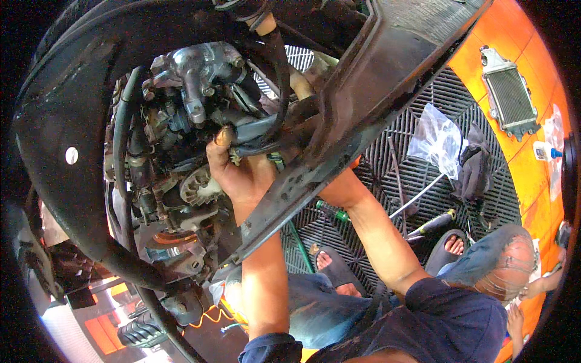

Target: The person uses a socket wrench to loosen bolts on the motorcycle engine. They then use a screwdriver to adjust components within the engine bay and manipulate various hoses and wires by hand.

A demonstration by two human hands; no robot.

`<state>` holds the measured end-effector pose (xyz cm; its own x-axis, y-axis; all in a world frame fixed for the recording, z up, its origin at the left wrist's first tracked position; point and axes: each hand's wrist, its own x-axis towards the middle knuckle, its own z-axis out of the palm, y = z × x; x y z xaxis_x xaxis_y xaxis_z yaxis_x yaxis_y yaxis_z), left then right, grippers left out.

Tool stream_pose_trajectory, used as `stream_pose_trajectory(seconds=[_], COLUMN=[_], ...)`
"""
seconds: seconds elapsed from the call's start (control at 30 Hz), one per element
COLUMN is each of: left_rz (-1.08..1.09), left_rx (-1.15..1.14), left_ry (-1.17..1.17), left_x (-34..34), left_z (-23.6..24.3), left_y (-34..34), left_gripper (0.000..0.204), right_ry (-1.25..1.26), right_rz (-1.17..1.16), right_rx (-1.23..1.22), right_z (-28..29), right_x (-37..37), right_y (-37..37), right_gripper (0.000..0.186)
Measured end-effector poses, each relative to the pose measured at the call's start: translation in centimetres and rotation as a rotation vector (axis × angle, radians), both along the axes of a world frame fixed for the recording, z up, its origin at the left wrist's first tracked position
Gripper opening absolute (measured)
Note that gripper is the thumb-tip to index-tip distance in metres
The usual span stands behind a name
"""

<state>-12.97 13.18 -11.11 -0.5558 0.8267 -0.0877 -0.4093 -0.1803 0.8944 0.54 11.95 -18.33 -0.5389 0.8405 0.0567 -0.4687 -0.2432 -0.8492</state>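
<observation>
My left hand [236,172] reaches up among the engine parts [203,75]. Its thumb lies against a black rubber hose [257,128], and the other fingers curl out of sight behind it. A small metal hose clamp [235,158] sits beside the thumb. Just below is a pale, ribbed round part [200,184]. My right hand [342,186] goes behind a long dark panel [339,136], which hides its fingers. Skin [299,83] shows through a gap above the panel; whose it is I cannot tell.
On the dark grid mat [387,172] lie a clear plastic bag [437,136], a dark cloth [475,169], a screwdriver [433,225] and a green-handled tool [333,212]. A radiator [511,94] rests on orange flooring. Another person's hand [514,323] is at lower right.
</observation>
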Motion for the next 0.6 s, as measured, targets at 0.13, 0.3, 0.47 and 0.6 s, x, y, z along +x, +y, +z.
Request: stream_pose_trajectory(seconds=[0.13, 0.3, 0.47, 0.6], left_rz=[0.033, -0.027, -0.162, -0.262], left_rx=[0.001, -0.070, 0.104, 0.197], left_ry=[0.084, -0.055, 0.082, -0.075], left_x=[0.8, 0.1, 0.3, 0.2], left_z=[-0.3, 0.3, 0.5, 0.1], left_y=[-0.1, 0.1, 0.3, 0.2], left_gripper=[0.034, 0.035, 0.021, 0.026], right_ry=[-0.090, -0.050, -0.179, -0.240], right_rz=[-0.220, -0.141, -0.299, -0.282], right_rx=[0.132, 0.149, 0.231, 0.273], right_z=[-0.1, -0.3, 0.3, 0.4], right_x=[-0.3, 0.1, -0.4, 0.2], right_y=[-0.3, 0.2, -0.1, -0.1], right_gripper=[0.044, 0.038, 0.034, 0.035])
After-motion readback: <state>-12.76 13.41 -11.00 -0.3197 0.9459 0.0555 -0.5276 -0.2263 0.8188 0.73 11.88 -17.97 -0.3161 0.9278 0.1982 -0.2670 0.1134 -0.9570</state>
